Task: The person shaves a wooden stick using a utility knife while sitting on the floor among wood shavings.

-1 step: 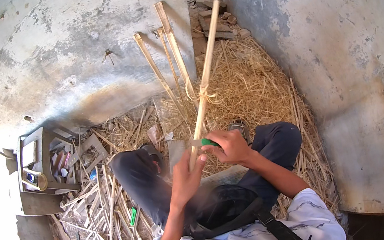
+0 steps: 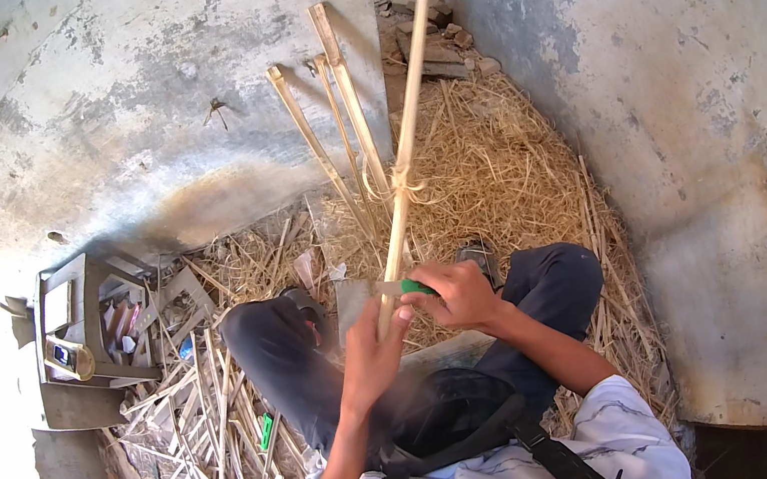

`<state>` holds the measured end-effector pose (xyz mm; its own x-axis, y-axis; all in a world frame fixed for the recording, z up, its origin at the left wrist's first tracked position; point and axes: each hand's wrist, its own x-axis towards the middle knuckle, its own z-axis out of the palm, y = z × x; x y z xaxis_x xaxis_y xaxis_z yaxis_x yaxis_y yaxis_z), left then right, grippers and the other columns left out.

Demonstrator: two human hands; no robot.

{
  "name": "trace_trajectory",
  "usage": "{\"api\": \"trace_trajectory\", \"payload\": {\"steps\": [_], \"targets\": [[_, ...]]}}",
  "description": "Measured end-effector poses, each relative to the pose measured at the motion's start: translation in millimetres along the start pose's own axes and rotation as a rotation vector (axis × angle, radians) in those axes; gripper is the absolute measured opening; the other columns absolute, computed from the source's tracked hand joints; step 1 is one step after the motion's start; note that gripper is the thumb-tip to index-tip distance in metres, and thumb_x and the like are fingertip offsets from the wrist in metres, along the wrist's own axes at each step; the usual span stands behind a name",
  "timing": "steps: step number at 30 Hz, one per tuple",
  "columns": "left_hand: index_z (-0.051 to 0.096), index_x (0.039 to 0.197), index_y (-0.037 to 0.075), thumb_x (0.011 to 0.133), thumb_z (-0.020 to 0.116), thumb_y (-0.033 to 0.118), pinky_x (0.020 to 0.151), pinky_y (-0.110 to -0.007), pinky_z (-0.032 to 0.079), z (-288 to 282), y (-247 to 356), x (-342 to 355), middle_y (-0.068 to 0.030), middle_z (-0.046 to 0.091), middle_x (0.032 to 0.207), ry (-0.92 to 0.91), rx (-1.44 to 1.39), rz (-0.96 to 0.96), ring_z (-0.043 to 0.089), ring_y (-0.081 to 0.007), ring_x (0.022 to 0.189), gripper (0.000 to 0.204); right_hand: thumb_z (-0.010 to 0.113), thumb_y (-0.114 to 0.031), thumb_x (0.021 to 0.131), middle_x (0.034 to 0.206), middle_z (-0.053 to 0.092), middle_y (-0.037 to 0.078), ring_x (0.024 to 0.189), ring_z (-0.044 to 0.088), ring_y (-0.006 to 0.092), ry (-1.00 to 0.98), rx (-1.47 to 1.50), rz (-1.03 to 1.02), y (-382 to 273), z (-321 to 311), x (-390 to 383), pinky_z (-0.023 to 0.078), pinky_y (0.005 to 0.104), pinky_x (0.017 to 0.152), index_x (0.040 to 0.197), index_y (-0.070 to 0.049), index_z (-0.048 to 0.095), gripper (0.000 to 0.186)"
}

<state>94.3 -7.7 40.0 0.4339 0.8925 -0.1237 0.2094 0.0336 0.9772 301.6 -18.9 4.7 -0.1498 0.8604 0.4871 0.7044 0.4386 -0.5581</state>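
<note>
A long pale bamboo stick (image 2: 403, 140) slants up and away from my lap. Its near end is gripped by my left hand (image 2: 370, 355), fingers closed round it. My right hand (image 2: 459, 296) is closed on the green handle of a knife (image 2: 414, 286), its short blade lying across the stick just beyond my left fingers. Partway up the stick, thin curled shavings (image 2: 405, 185) cling to the wood. The hidden part of the handle sits inside my right fist.
Several bamboo pieces (image 2: 314, 139) lean on the wall ahead. Shavings (image 2: 491, 155) heap toward the back right, near stacked bricks (image 2: 436, 53). A wooden stool (image 2: 79, 331) lies at left above scattered strips (image 2: 204, 442), where a green object (image 2: 266, 431) rests. My bent legs (image 2: 274, 359) flank my hands.
The stick's far end and its curled shavings have shifted slightly to the left. Both hands keep their hold in nearly the same place.
</note>
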Motion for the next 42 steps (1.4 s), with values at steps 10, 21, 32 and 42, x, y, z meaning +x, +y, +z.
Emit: {"api": "trace_trajectory", "payload": {"steps": [10,21,32,42], "targets": [[0.062,0.099,0.0,0.116,0.056,0.041,0.06,-0.034,0.043,-0.2,-3.7,2.8,-0.001,0.054,0.071,0.092,0.163,0.028,0.048,-0.0099,0.066,0.045,0.076,-0.037,0.1,0.086,0.074,0.007,0.068,0.073,0.0308,0.047,-0.03,-0.009,-8.6,-0.2,3.0,0.054,0.0413,0.054,0.105,-0.008,0.074,0.029],[0.065,0.103,-0.002,0.113,0.06,0.027,0.057,-0.047,0.042,-2.2,-5.7,-2.0,-0.0207,0.057,0.065,0.147,0.221,0.05,0.056,-0.0326,0.056,0.032,0.079,-0.038,0.099,0.092,0.079,0.009,0.069,0.075,0.0312,0.033,-0.036,0.045,-7.5,-6.6,8.8,0.056,0.0395,0.058,0.107,-0.006,0.078,0.033],[0.061,0.093,0.0,0.114,0.06,0.035,0.057,-0.041,0.041,-4.3,-21.1,-31.4,-0.0098,0.055,0.067,0.042,0.278,-0.055,0.05,-0.0218,0.06,0.04,0.073,-0.035,0.103,0.082,0.075,0.012,0.066,0.072,0.0301,0.144,-0.08,0.279,27.5,-38.6,19.3,0.054,0.0411,0.061,0.108,-0.005,0.078,0.031],[0.062,0.096,0.002,0.116,0.056,0.038,0.059,-0.034,0.039,-8.7,-28.2,-18.2,0.0007,0.052,0.069,-0.073,-0.039,-0.156,0.046,-0.0088,0.066,0.042,0.069,-0.036,0.107,0.082,0.072,0.014,0.066,0.07,0.0282,0.043,0.26,0.273,15.0,-26.6,14.3,0.051,0.0411,0.061,0.108,-0.004,0.075,0.033]]}}
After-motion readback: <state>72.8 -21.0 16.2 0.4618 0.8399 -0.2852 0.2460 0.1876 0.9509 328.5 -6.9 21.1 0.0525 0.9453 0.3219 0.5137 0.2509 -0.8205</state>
